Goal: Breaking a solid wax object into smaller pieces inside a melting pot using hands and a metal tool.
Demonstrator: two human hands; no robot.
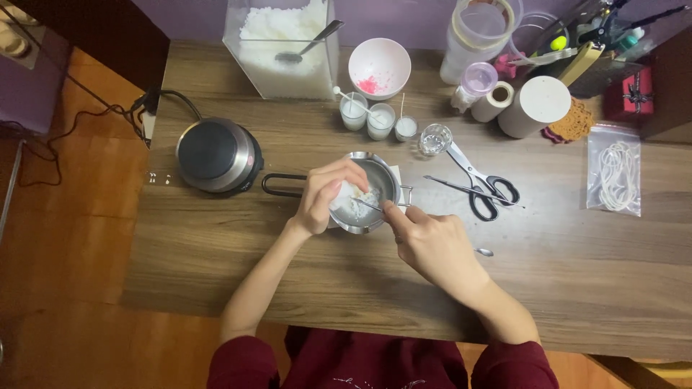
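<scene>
A small steel pot (pixel 378 167) with a black handle stands at the middle of the wooden table (pixel 288 266). Inside it lies white flaky material. My left hand (pixel 324 196) holds a small white cup tilted over the pot's left rim. My right hand (pixel 429 241) grips a thin metal spoon (pixel 369 204); its front end reaches into the cup's mouth and its other end (pixel 485 252) sticks out behind the hand.
A round electric hot plate (pixel 216 155) sits left of the pot. Behind are a clear box of white flakes with a spoon (pixel 281 47), a white bowl with pink bits (pixel 379 67), three small glasses (pixel 378 119), an empty glass (pixel 435 139). Scissors (pixel 479 180) and a bag of wicks (pixel 614 176) lie right.
</scene>
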